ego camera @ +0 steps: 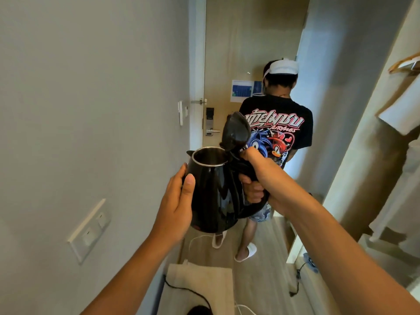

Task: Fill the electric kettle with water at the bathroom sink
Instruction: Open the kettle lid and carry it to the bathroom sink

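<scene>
I hold a black electric kettle (213,192) in the air in front of me, in a narrow hallway. Its lid (235,130) stands flipped up, and the steel-rimmed mouth shows a dark inside. My right hand (253,178) is wrapped around the handle, thumb up near the lid hinge. Against the kettle's left side lies my left hand (179,205), palm flat and fingers curved round the body. No sink is in view.
A person in a black printed T-shirt (276,133) and white slippers stands just ahead, back turned, blocking the hallway. Beyond is a wooden door (227,64) with a lock. A wall with switches (88,230) runs along the left. Below me is a beige surface with a black cable (200,289).
</scene>
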